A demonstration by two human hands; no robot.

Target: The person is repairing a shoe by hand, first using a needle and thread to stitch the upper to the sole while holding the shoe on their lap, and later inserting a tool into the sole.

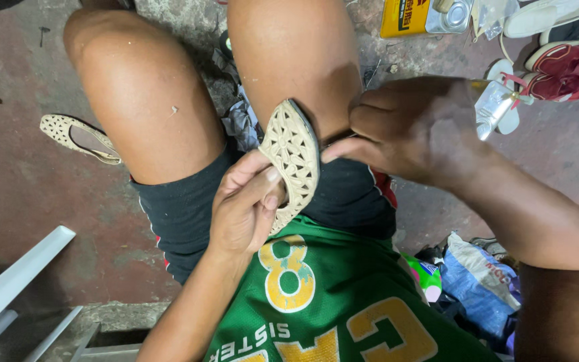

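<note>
Underfoot: worn reddish concrete floor (28,194)
Shoe: beige cutout flat shoe (293,157), long axis upright, slightly tilted
Left hand (246,201): clasping its lower edge
Right hand (413,127): fingers pinching beside its upper edge

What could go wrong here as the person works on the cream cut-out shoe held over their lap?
1. The left hand pinches the cream cut-out shoe only at one edge, so it might twist or slip onto the lap.
2. The right hand presses at the shoe's rim close to the bare knee; a slip could jab the skin.
</note>
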